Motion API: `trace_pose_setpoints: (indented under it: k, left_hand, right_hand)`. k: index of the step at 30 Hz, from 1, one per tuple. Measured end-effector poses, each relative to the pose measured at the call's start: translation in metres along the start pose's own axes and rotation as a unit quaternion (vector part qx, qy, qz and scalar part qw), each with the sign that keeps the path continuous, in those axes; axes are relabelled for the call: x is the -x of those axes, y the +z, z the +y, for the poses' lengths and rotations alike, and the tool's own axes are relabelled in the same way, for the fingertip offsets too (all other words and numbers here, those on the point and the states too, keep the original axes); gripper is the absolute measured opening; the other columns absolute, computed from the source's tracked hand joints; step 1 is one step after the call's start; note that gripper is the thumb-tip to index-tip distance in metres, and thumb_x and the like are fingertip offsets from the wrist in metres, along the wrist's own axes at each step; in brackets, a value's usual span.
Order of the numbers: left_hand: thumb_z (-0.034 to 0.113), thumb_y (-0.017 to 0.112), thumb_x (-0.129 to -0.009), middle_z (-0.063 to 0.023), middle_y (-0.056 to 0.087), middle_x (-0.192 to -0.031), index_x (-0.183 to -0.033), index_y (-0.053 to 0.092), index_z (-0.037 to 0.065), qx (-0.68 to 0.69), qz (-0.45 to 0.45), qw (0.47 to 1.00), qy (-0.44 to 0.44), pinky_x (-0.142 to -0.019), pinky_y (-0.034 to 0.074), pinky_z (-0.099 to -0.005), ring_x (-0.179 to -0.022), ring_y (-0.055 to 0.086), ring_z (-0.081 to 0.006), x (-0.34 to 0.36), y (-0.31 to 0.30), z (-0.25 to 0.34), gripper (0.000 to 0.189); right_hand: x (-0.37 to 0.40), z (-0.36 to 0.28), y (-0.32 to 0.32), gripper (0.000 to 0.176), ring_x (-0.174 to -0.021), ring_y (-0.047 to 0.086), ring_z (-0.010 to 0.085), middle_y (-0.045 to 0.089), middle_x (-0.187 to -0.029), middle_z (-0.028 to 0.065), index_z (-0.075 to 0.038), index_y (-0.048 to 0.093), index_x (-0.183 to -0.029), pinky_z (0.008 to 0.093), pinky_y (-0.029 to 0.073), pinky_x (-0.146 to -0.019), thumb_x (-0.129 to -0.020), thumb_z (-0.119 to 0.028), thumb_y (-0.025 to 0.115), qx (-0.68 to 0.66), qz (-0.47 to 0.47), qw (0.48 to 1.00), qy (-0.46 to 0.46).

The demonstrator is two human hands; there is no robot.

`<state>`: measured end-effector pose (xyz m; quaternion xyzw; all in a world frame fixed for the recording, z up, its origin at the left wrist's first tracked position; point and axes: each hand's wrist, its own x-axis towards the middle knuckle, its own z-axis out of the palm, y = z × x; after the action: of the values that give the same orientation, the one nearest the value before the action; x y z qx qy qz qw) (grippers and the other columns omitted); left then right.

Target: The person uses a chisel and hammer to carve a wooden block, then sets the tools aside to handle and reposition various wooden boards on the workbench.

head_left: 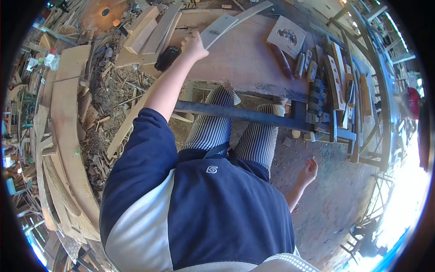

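Wooden board [219,30] lies in the head view over the far side of the workbench [249,59], slanting away from the person, with a pale curved strip [256,12] running alongside and beyond it; whether the two are joined cannot be told. The left hand [195,47] appears clamped on the board's near end, beside the black object [167,58]. The right hand [309,171] hangs well apart from the bench, empty as far as shows, its fingers loosely curled and parted from the palm.

With one hand at one end, the far end would probably swing or tip; a firm grip, level wrist and second hand farther along should steady it. Any lift is best kept clear of the stacked planks [142,34] and the hand tools [299,65].
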<state>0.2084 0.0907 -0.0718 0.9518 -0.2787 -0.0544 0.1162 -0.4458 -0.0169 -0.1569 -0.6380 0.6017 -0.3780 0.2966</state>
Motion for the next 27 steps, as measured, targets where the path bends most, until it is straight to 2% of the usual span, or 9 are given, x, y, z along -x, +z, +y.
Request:
trace_pose_setpoints:
  k: [2,4,11,14,19,21,23,25,27]
  left_hand:
    - [0.031,0.079,-0.063,-0.0286,0.052,-0.128,-0.131,0.035,0.003,-0.005,0.027,1.0,0.014,-0.101,0.043,-0.0504,-0.12,0.051,-0.0449,-0.004,-0.001,-0.003,0.086]
    - [0.031,0.078,-0.063,-0.0288,0.059,-0.119,-0.135,0.032,-0.001,0.031,-0.057,0.998,-0.005,-0.098,0.047,-0.0437,-0.114,0.059,-0.0398,0.002,-0.02,0.003,0.091]
    - [0.032,0.078,-0.061,-0.0282,0.062,-0.115,-0.133,0.032,-0.001,0.054,-0.05,0.997,0.036,-0.093,0.05,-0.0427,-0.109,0.062,-0.0397,0.032,-0.027,0.017,0.091]
    - [0.027,0.076,-0.061,-0.0275,0.062,-0.112,-0.131,0.033,0.0,0.145,-0.014,0.988,0.053,-0.09,0.05,-0.0428,-0.105,0.063,-0.0399,0.063,-0.043,0.021,0.087]
    - [0.017,0.073,-0.065,-0.0238,0.062,-0.109,-0.131,0.035,0.009,0.164,0.007,0.972,0.167,-0.085,0.05,-0.0437,-0.102,0.062,-0.0415,0.147,-0.094,0.03,0.077]
    - [0.016,0.073,-0.064,-0.022,0.061,-0.111,-0.13,0.035,0.009,0.096,0.005,0.962,0.254,-0.083,0.052,-0.0474,-0.099,0.062,-0.0415,0.175,-0.12,0.033,0.076]
    - [0.016,0.074,-0.063,-0.0213,0.06,-0.112,-0.13,0.036,0.009,0.084,-0.013,0.951,0.297,-0.082,0.052,-0.0476,-0.099,0.062,-0.0415,0.203,-0.153,0.047,0.078]
    - [0.016,0.076,-0.062,-0.0206,0.06,-0.113,-0.13,0.036,0.01,0.069,-0.031,0.938,0.337,-0.082,0.053,-0.0478,-0.099,0.062,-0.0415,0.225,-0.18,0.057,0.079]
    - [0.016,0.079,-0.057,-0.0173,0.06,-0.107,-0.131,0.038,0.011,0.014,-0.008,0.873,0.487,-0.077,0.054,-0.0442,-0.091,0.064,-0.038,0.238,-0.199,0.063,0.085]
  right_hand:
    - [0.008,-0.005,0.004,0.02,-0.087,0.065,0.0165,0.068,-0.098,0.0087,0.0,0.065,-0.108,0.0298,0.051,-0.081,-0.091,-0.001,0.056,0.011,-0.017,1.0,-0.011]
    - [0.017,-0.009,0.005,0.019,-0.086,0.066,0.0158,0.069,-0.096,0.0077,-0.001,0.065,-0.107,0.0292,0.051,-0.079,-0.091,-0.002,0.056,0.017,-0.02,1.0,-0.001]
    - [0.03,-0.007,0.0,0.017,-0.086,0.066,0.0143,0.07,-0.094,0.0065,-0.003,0.067,-0.106,0.0281,0.052,-0.076,-0.091,-0.004,0.059,0.031,-0.036,0.998,0.041]
    - [0.029,-0.008,0.0,0.018,-0.088,0.067,0.0153,0.07,-0.096,0.0079,-0.003,0.066,-0.107,0.0289,0.052,-0.077,-0.091,-0.005,0.06,0.022,-0.048,0.998,0.026]
    - [0.017,-0.098,0.006,0.025,-0.093,0.068,0.0213,0.069,-0.101,0.0121,-0.004,0.063,-0.114,0.0328,0.052,-0.082,-0.089,-0.004,0.062,0.019,-0.028,0.999,-0.031]
    - [0.0,-0.142,0.0,0.038,-0.108,0.062,0.0267,0.063,-0.117,0.0159,-0.007,0.057,-0.124,0.0369,0.05,-0.088,-0.086,-0.003,0.065,0.042,-0.008,0.987,-0.155]
    - [-0.012,-0.211,-0.013,0.057,-0.126,0.048,0.034,0.05,-0.135,0.0181,-0.009,0.049,-0.134,0.044,0.043,-0.1,-0.081,-0.006,0.071,0.082,0.027,0.966,-0.244]
    - [-0.023,-0.265,-0.028,0.075,-0.135,0.036,0.0383,0.039,-0.146,0.0167,-0.009,0.042,-0.139,0.0493,0.033,-0.109,-0.074,-0.012,0.079,0.161,0.088,0.924,-0.335]
    - [-0.037,-0.292,-0.042,0.087,-0.138,0.032,0.0396,0.036,-0.148,0.0164,-0.011,0.04,-0.142,0.0523,0.026,-0.113,-0.066,-0.016,0.084,0.176,0.108,0.884,-0.42]
